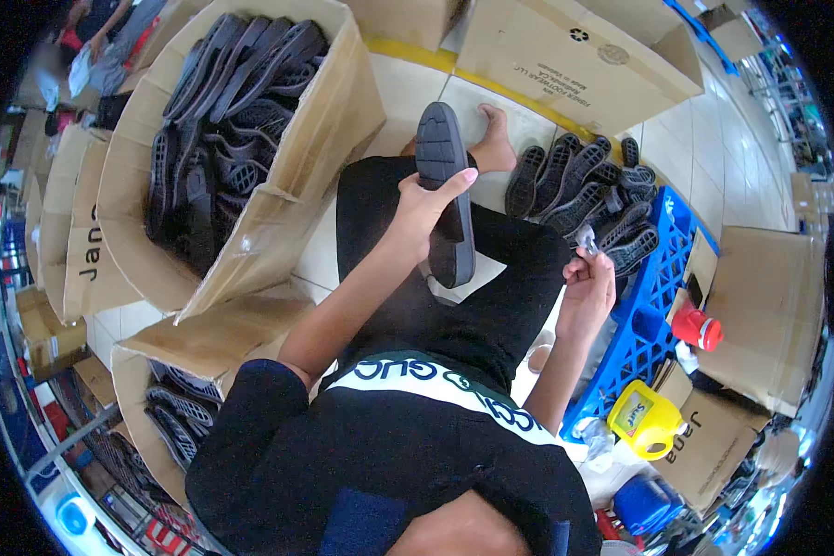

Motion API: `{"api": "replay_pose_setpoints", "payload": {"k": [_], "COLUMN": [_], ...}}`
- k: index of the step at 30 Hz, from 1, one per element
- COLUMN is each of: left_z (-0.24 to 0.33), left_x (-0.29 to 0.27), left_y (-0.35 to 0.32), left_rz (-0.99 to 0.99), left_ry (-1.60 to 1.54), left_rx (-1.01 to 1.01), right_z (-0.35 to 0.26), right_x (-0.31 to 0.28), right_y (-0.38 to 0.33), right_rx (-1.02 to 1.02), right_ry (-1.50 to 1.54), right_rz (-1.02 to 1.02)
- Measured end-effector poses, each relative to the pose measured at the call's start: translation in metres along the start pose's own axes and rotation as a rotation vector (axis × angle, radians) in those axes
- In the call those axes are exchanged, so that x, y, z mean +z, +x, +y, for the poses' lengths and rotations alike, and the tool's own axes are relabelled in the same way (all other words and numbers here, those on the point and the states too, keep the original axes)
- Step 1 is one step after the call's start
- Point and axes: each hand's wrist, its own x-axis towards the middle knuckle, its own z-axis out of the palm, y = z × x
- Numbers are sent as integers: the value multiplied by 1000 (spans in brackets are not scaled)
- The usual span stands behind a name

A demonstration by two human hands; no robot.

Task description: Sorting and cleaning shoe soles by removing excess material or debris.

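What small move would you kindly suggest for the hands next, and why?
Probably bring the right hand across to the dark sole: the left hand holds that sole above the lap, while the right, pinching a small shiny item too unclear to identify, is apart from it, near the other soles.

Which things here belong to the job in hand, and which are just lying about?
Likely the job's:
- dark shoe sole, in the left hand
- small shiny piece, too small to identify, in the right hand
- soles on the floor

Seemingly just about:
- yellow jug
- red container
- blue container
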Motion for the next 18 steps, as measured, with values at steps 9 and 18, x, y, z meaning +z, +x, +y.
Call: {"api": "replay_pose_setpoints", "payload": {"k": [9,18], "left_z": [1,7], "left_x": [-4,3], "left_y": [-6,-37], "left_rz": [-289,-598], "left_ry": [-296,-380], "left_rx": [-80,-74], "right_z": [0,-21], "right_x": [-6,62], "right_y": [-9,0], "right_rx": [122,-277], "right_ry": [7,-296], "right_rz": [41,-319]}}
